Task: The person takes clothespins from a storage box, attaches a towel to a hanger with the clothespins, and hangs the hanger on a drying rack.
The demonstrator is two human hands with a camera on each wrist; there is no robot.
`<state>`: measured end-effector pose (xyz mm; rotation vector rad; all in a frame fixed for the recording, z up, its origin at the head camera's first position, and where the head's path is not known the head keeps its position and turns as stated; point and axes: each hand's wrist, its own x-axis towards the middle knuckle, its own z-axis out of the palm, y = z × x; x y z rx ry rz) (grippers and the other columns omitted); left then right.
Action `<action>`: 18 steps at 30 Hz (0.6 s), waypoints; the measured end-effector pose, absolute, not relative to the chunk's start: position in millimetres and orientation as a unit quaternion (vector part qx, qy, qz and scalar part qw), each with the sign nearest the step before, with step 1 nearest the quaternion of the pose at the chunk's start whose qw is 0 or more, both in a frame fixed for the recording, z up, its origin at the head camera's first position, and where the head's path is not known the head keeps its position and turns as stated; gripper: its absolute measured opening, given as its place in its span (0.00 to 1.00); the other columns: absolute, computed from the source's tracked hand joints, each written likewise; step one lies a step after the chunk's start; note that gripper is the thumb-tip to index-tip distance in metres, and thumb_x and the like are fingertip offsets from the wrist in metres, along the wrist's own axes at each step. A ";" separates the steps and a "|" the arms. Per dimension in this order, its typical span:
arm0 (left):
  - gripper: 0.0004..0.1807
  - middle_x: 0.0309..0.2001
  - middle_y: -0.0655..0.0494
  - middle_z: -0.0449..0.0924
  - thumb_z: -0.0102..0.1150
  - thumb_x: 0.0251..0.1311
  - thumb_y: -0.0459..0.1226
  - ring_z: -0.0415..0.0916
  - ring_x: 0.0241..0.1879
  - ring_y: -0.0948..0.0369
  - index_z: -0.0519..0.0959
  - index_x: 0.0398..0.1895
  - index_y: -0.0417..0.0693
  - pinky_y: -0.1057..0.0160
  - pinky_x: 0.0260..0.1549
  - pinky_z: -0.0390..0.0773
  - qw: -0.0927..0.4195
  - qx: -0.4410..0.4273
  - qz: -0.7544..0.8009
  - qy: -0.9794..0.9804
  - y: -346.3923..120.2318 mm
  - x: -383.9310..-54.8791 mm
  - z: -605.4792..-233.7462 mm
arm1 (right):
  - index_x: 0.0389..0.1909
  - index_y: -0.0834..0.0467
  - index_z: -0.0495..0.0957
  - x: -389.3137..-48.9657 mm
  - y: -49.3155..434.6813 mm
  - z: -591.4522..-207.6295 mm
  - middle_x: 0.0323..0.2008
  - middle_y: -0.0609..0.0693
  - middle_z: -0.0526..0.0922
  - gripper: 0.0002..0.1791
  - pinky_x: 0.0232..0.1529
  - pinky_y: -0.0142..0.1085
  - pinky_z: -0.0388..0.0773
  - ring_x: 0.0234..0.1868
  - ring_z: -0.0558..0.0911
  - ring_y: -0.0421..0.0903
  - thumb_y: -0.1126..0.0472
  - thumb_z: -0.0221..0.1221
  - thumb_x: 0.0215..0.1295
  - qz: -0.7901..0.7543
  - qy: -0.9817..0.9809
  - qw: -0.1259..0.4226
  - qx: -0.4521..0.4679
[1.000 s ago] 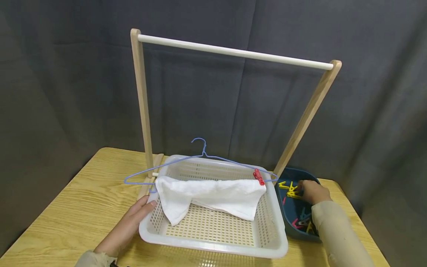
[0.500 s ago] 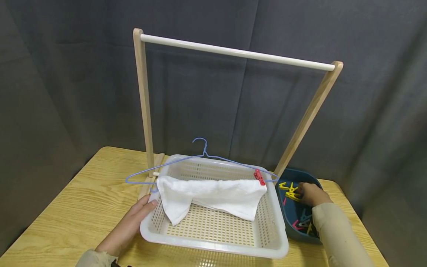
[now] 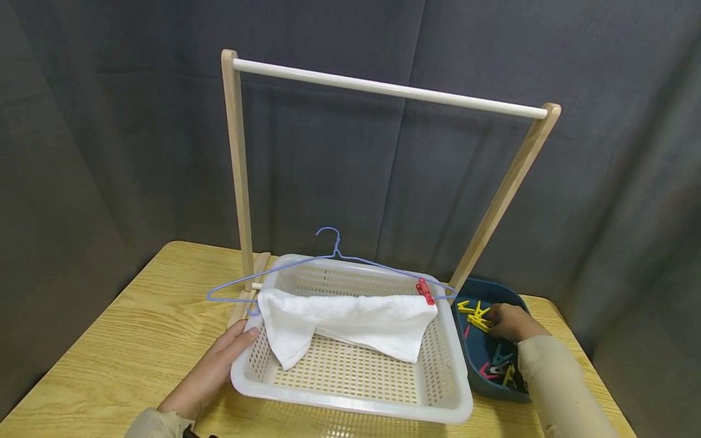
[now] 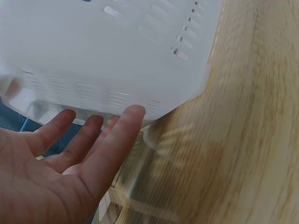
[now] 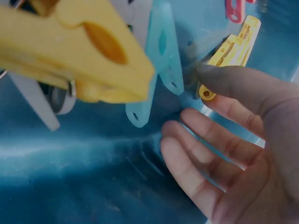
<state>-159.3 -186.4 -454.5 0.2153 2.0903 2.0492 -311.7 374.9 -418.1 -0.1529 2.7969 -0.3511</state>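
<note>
My left hand [image 3: 221,359] holds the left side of a white perforated basket [image 3: 350,406], its thumb over the rim. In the left wrist view the fingers [image 4: 117,147] lie along the basket's outer wall. A white cloth [image 3: 350,316] hangs over the bar of a blue wire hanger [image 3: 335,249] lying across the basket, with a red clothespin [image 3: 425,291] clipped at its right end. Inside a dark blue bin [image 3: 475,374], my right hand [image 3: 512,322] pinches a yellow clothespin [image 5: 224,60] between thumb and index finger; the other fingers are loosely bent.
More clothespins share the bin: a blurred yellow one [image 5: 93,51] close to the camera, a turquoise one [image 5: 161,51] and a pink one [image 5: 235,10]. Behind the basket, a wooden rack with a white top rod [image 3: 383,87] stands on the wooden table [image 3: 126,340].
My right hand and sleeve have shifted slightly rightward in the bin, and more of a yellow clothespin near the bin's front shows. The left hand, basket and cloth stay put.
</note>
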 end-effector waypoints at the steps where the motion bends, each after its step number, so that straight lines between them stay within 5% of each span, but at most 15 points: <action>1: 0.34 0.59 0.30 0.74 0.35 0.81 0.48 0.81 0.50 0.47 0.48 0.77 0.33 0.57 0.46 0.81 0.103 0.071 0.694 0.709 -186.6 -159.2 -454.7 | 0.43 0.71 0.78 -311.7 375.2 -418.0 0.37 0.61 0.80 0.16 0.36 0.46 0.81 0.34 0.78 0.52 0.66 0.66 0.57 -0.131 0.977 0.158 -0.051; 5: 0.34 0.60 0.30 0.74 0.35 0.81 0.48 0.81 0.51 0.48 0.48 0.78 0.34 0.58 0.47 0.81 0.104 0.070 0.695 0.708 -186.6 -159.0 -455.1 | 0.43 0.73 0.77 -312.3 377.3 -418.6 0.36 0.61 0.80 0.15 0.30 0.42 0.82 0.31 0.78 0.50 0.66 0.64 0.60 -0.157 0.976 0.145 -0.050; 18: 0.33 0.57 0.29 0.75 0.35 0.81 0.48 0.82 0.49 0.48 0.49 0.77 0.33 0.58 0.45 0.82 0.094 0.073 0.692 0.712 -185.1 -158.7 -454.1 | 0.42 0.75 0.78 -313.5 382.8 -421.0 0.37 0.64 0.83 0.18 0.46 0.55 0.80 0.38 0.82 0.55 0.63 0.66 0.59 -0.163 0.978 0.103 -0.077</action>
